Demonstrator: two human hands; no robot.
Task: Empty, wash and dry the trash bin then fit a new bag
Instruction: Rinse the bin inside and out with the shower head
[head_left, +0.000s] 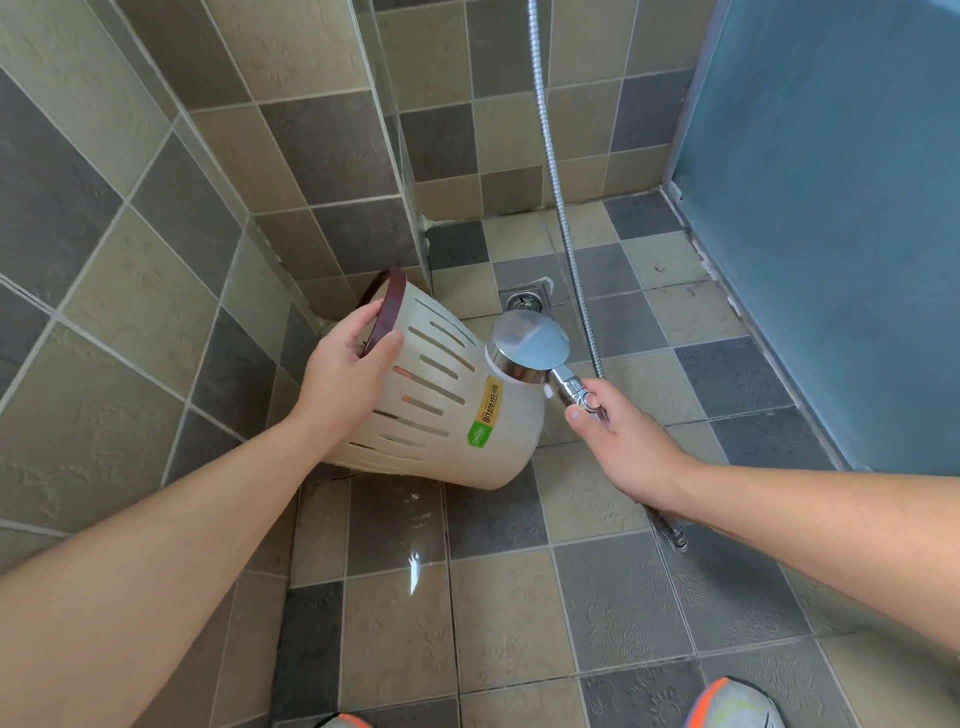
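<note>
At the centre of the frame the bin (441, 410) is held tipped on its side above the floor (519, 597), its dark rim (387, 306) facing the upper left and its closed base toward the lower right. The left hand (345, 371) grips the rim, thumb outside on the slotted wall and fingers (363, 319) curled over the edge. The right hand (618, 434) holds the handle of the shower head (527, 351), fingers wrapped round it and thumb resting near the button; the head lies against the bin's base end, just below the drain (524, 300). No spray shows, so the wash looks barely under way.

To rinse well, the person should probably swing the head round to the open mouth, keep the mouth tilted downward toward the drain so water runs out, and turn the bin by its rim so every slot gets flushed. The hose (563, 223) hangs slack enough for that. The wet tiles call for steady footing.
</note>
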